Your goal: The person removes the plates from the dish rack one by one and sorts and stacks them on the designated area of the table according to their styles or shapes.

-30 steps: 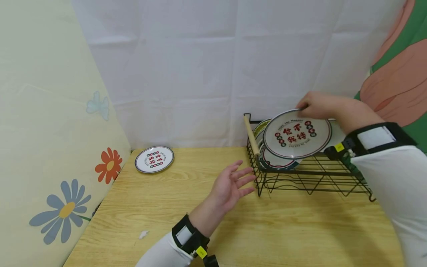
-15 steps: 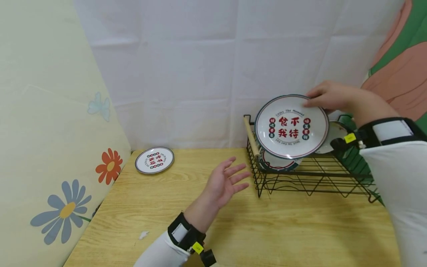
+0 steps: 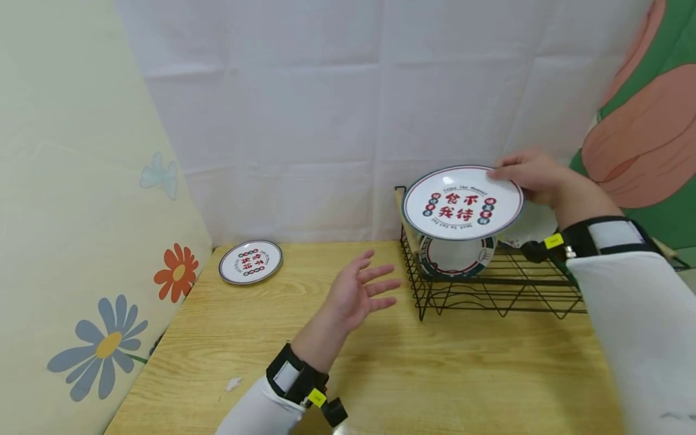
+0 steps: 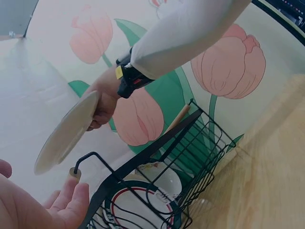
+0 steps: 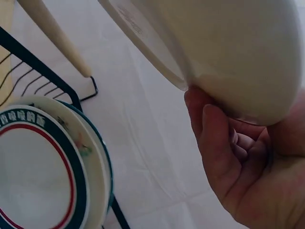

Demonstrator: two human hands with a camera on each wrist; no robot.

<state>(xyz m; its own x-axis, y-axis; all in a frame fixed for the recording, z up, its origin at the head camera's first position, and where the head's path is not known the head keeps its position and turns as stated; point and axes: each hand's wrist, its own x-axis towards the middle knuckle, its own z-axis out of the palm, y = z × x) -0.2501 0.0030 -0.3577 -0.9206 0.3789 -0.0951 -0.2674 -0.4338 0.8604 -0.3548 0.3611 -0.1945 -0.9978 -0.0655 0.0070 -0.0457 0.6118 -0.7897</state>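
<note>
My right hand (image 3: 524, 175) pinches the right rim of a white plate (image 3: 462, 205) with red lettering and a dark rim, thumb on top and fingers beneath. The plate is tilted, above the left end of a black wire dish rack (image 3: 505, 281). Its pale underside fills the top of the right wrist view, with the curled fingers (image 5: 214, 133) under the edge. My left hand (image 3: 353, 296) hovers left of the rack, palm turned up, fingers spread and holding nothing. In the rack, a plate with a dark green border (image 3: 457, 257) stands below the held one.
A similar lettered plate (image 3: 251, 262) lies on the wooden table (image 3: 217, 338) at the back left. A pale bowl or plate (image 3: 530, 226) sits farther right in the rack. The rack has wooden handles (image 4: 178, 118). A white cloth (image 3: 299, 121) hangs behind.
The right hand has lifted the plate up from the rack, shifted it left and tipped it flatter. My left hand has drawn slightly left and back, away from the rack.
</note>
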